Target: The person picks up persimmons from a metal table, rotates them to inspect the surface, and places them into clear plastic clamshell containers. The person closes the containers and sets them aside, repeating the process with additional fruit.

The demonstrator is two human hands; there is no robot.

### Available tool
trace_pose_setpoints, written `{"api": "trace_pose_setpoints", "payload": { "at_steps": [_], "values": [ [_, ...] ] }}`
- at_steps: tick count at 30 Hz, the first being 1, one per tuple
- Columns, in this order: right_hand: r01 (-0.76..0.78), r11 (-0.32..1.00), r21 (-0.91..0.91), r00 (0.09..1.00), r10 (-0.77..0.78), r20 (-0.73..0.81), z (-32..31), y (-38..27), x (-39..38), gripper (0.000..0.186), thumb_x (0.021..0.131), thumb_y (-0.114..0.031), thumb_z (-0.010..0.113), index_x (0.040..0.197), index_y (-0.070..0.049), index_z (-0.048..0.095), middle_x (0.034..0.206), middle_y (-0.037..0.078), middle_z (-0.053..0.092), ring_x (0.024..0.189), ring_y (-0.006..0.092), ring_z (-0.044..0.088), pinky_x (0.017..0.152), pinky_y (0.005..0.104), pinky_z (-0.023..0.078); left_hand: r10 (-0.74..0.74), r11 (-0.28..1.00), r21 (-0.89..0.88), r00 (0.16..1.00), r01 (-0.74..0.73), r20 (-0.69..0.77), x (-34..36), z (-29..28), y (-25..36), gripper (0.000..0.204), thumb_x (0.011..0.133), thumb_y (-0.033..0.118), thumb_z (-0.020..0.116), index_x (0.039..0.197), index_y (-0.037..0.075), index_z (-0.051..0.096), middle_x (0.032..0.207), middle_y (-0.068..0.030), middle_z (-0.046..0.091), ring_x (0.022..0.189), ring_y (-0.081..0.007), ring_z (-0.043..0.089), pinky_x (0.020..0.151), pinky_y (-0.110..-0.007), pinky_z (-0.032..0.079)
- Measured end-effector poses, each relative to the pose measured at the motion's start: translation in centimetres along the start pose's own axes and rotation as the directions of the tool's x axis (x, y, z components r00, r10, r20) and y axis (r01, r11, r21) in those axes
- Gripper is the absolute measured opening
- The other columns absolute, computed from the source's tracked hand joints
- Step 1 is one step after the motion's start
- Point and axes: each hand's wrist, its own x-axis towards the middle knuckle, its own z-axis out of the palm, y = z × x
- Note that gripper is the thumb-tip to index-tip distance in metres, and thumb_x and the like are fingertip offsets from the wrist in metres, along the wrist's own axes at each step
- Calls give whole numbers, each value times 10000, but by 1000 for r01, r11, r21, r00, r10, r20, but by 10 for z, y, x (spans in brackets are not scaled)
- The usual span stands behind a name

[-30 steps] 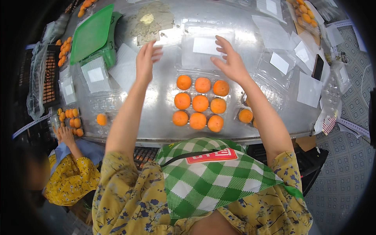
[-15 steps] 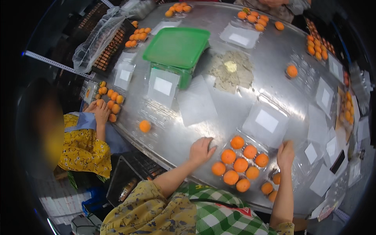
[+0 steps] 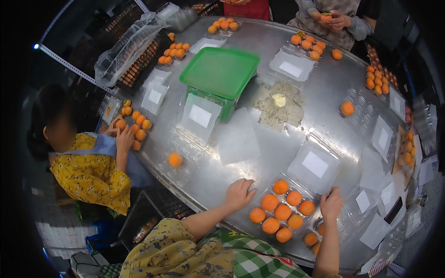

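Note:
An open clear clamshell [image 3: 301, 188] holds several orange persimmons [image 3: 282, 212] at the lower middle, its lid lined with a white pad and paper [image 3: 315, 163]. My left hand [image 3: 239, 193] rests on the steel table left of the clamshell, fingers loosely bent and apart, holding nothing I can see. My right hand [image 3: 331, 204] is at the clamshell's right side by the lid corner, fingers curled; what they grip, if anything, is hidden. A second tray with persimmons [image 3: 310, 239] lies partly behind my right forearm.
A green lid [image 3: 219, 69] tops a container centrally. A grey patch with pale yellow middle [image 3: 279, 99] lies nearby. Co-workers' hands handle fruit at left [image 3: 123, 131] and back right [image 3: 331, 21]. A plastic-draped dark crate [image 3: 134, 60], more trays, papers and a phone [image 3: 394, 209] surround the area.
The view has swung left and up, bringing co-workers into sight. My hands have come down from above the lid to the clamshell's two sides, their fingers more bent.

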Motion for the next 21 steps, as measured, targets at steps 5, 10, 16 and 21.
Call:
{"api": "trace_pose_setpoints", "payload": {
  "at_steps": [5, 10, 16, 21],
  "values": [
    [33, 999, 33, 996, -30, -79, 2, -7, -4, 230, 733, -88, 589, 904, -8, 456, 773, 215, 571, 711, 421, 576, 640, 496, 446, -27, 1000, -6, 1000, 27, 5, 2, -4, 4, 302, 769, 223, 680, 1021, 89, 583, 823, -113, 567, 746, -317, 564, 656, -409, 457],
    [14, 999, 38, 997, -11, -82, 3, -8, -7, 246, 726, -98, 600, 903, -14, 452, 769, 209, 568, 709, 417, 576, 640, 484, 448, -21, 998, -58, 999, 19, -30, -1, 0, 2, 311, 790, 217, 659, 1050, 77, 559, 828, -116, 560, 750, -316, 564, 651, -410, 456],
    [11, 997, 72, 998, -7, -66, -2, -5, -9, 258, 718, -111, 599, 913, -14, 460, 774, 212, 576, 715, 419, 578, 649, 478, 453, -63, 996, -60, 997, 61, -36, -2, -3, 4, 326, 788, 209, 660, 1072, 79, 566, 849, -118, 578, 773, -318, 576, 668, -409, 461],
    [-44, 995, 93, 996, 51, -79, -1, -9, -5, 231, 713, -130, 581, 888, -5, 495, 780, 243, 588, 725, 422, 587, 651, 483, 468, -73, 992, -109, 996, 67, -45, -1, 6, -1, 323, 785, 200, 656, 1071, 69, 581, 806, -105, 573, 743, -297, 569, 659, -399, 456]
  ]
}}
